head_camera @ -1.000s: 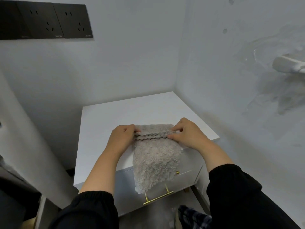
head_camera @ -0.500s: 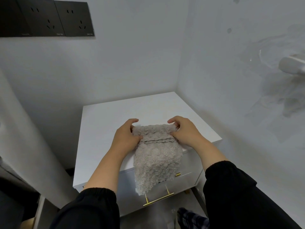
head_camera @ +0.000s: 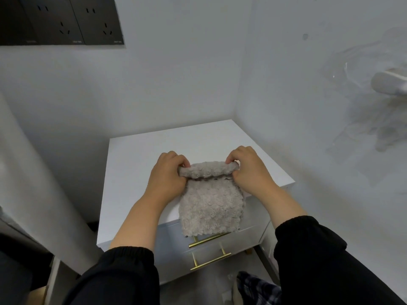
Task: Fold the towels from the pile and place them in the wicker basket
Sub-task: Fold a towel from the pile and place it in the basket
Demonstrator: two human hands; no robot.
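Observation:
A small fluffy grey towel point(head_camera: 210, 205) lies on the front part of the white cabinet top point(head_camera: 136, 164), its lower half hanging over the front edge. Its far end is turned into a thick roll. My left hand point(head_camera: 167, 175) grips the roll's left end and my right hand point(head_camera: 247, 170) grips its right end, fingers curled over the top. No wicker basket and no towel pile are in view.
The cabinet stands in a wall corner, with two drawers and gold bar handles point(head_camera: 209, 239) below the towel. Black wall sockets point(head_camera: 66, 20) are at upper left. A white fixture point(head_camera: 389, 83) sticks out of the right wall. Plaid fabric point(head_camera: 257, 289) shows near the floor.
Both hands have moved away from me along the cabinet top, and the towel's far edge has gone from a flat fold to a thicker roll. Less towel hangs over the front.

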